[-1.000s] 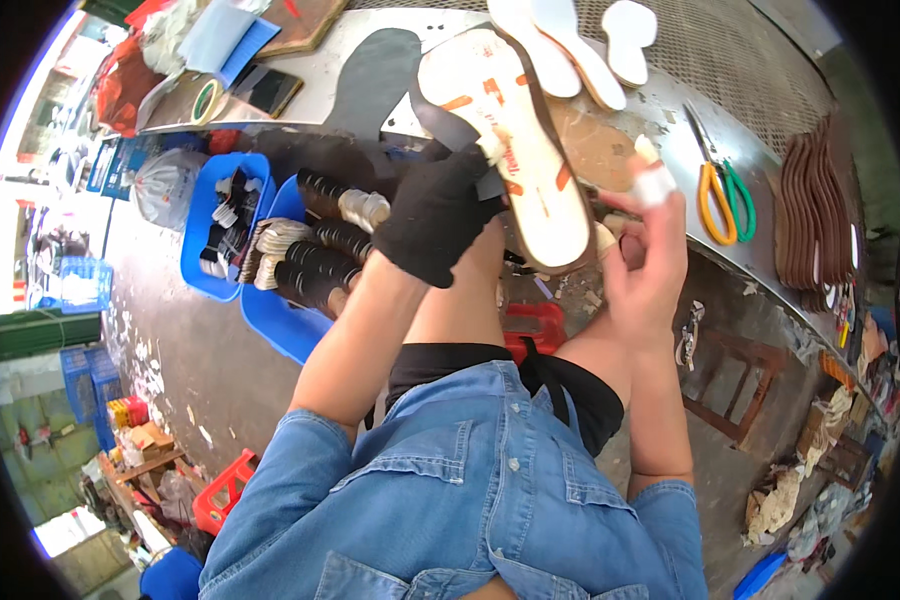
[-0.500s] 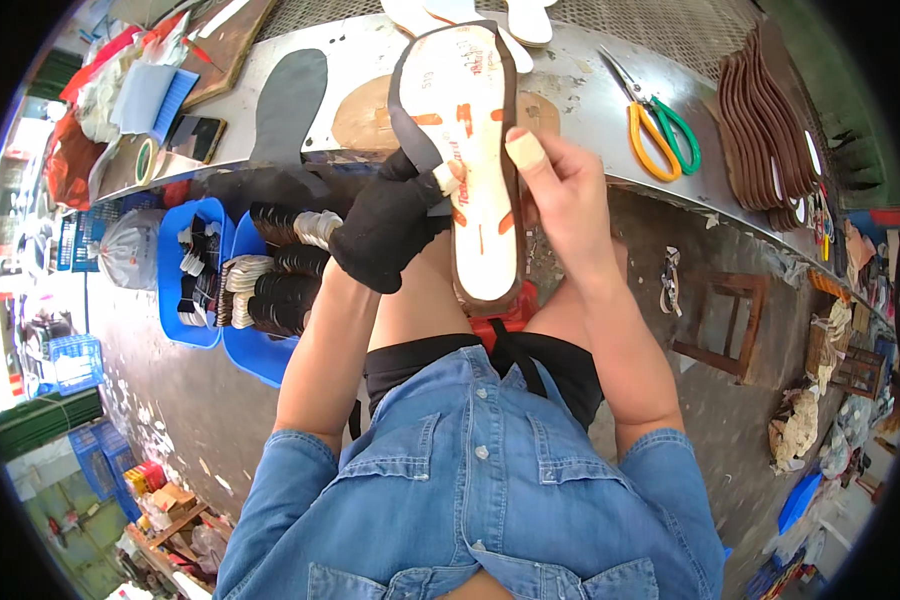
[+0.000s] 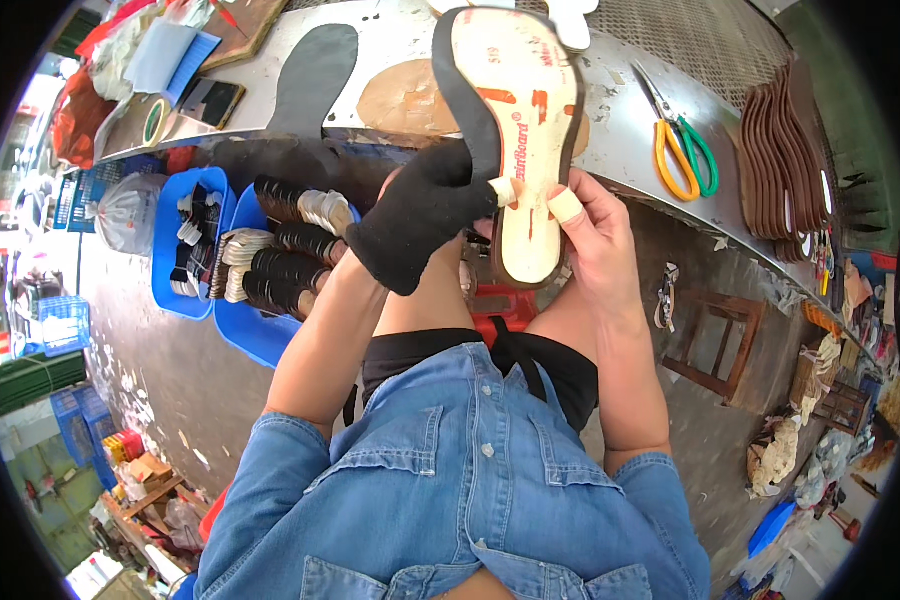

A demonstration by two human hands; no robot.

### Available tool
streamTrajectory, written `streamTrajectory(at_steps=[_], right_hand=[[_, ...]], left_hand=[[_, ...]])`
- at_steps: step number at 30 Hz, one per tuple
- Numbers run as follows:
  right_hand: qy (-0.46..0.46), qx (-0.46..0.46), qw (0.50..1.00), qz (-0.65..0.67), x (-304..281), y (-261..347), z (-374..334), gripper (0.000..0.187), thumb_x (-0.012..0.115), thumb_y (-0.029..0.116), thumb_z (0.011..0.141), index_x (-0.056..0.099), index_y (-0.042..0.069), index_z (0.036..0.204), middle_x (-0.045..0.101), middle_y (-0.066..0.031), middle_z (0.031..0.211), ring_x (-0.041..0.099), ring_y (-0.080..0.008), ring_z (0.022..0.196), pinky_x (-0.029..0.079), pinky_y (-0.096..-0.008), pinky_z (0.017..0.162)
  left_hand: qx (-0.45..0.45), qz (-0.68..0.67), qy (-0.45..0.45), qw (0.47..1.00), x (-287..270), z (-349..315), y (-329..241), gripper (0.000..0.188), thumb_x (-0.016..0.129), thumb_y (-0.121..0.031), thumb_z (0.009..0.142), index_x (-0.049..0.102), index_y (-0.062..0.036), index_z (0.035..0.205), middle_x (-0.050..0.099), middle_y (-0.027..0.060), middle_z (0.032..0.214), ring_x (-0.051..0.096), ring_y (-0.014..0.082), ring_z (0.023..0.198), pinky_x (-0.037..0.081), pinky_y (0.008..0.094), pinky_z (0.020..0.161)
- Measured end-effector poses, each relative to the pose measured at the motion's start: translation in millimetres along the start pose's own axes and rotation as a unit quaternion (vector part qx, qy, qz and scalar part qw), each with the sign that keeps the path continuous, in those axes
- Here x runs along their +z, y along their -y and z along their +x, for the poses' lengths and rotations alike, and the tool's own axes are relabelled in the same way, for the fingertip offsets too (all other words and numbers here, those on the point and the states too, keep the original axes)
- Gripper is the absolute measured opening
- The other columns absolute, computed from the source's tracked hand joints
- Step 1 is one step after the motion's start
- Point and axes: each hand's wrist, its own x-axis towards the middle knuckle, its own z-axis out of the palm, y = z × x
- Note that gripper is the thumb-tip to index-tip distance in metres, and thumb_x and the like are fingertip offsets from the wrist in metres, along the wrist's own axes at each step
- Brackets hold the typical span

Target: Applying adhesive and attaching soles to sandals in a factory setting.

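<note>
Insole (image 3: pixel 542 140) — red lettering (image 3: pixel 520 150) lengthwise — in both hands (image 3: pixel 425 215) (image 3: pixel 602 230).

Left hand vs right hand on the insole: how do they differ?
The left hand wears a black glove; the right hand has none. The left hand holds the insole by its left side, the right hand by its right. Shared: each thumb has a pale wrap.

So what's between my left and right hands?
The head view shows a pale, dark-edged shoe sole between them, held by the left hand and right hand.
</note>
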Motion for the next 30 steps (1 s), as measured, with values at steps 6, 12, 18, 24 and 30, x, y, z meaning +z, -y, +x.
streamTrajectory(at_steps=[6,12,18,24,30], right_hand=[[0.035,-0.026,0.998,-0.035,-0.5,5.5,-5.4,0.022,0.059,0.012,0.089,0.053,-0.002,0.104,0.061,-0.0025,0.093,0.057,-0.0046,0.081,0.046,-0.0186,0.07],[0.061,-0.001,0.998,-0.023,-1.8,9.5,-14.2,0.02,0.059,0.013,0.089,0.055,0.0,0.103,0.061,-0.0005,0.09,0.056,-0.0049,0.079,0.044,-0.0174,0.067],[-0.005,-0.073,0.996,0.054,-2.5,25.4,10.7,0.037,0.063,0.025,0.087,0.056,-0.003,0.109,0.063,-0.0062,0.096,0.06,-0.0111,0.084,0.047,-0.0229,0.072],[-0.091,-0.112,0.986,0.08,12.0,32.1,24.6,0.029,0.057,0.012,0.085,0.056,-0.007,0.107,0.063,-0.0115,0.1,0.062,-0.0146,0.085,0.05,-0.0277,0.075],[-0.114,-0.124,0.981,0.1,25.0,30.7,21.1,0.03,0.056,0.014,0.085,0.056,-0.007,0.107,0.063,-0.011,0.1,0.062,-0.0152,0.085,0.049,-0.0275,0.076]], left_hand=[[-0.015,0.015,-0.02,1.0,-1.5,-0.9,-7.8,0.03,0.065,-0.017,0.083,0.06,0.0034,0.104,0.065,0.0063,0.087,0.06,0.0096,0.072,0.05,0.0236,0.063],[0.006,0.016,-0.027,0.999,-2.8,-1.1,-15.7,0.03,0.064,-0.014,0.082,0.06,0.0023,0.107,0.065,0.0056,0.089,0.06,0.0101,0.077,0.049,0.0246,0.068],[0.01,0.077,0.073,0.994,-0.3,3.3,-14.0,0.032,0.066,-0.013,0.079,0.061,0.002,0.107,0.066,0.0056,0.086,0.058,0.0077,0.073,0.048,0.0239,0.064],[0.119,0.271,0.01,0.955,2.0,6.7,-14.3,0.03,0.064,-0.016,0.08,0.062,0.0016,0.103,0.065,0.0098,0.074,0.058,0.0084,0.061,0.047,0.027,0.057],[0.102,0.124,-0.074,0.984,27.7,-4.5,-25.8,0.017,0.064,-0.014,0.078,0.064,-0.0013,0.089,0.06,0.0101,0.061,0.055,0.0154,0.053,0.043,0.0317,0.051]])
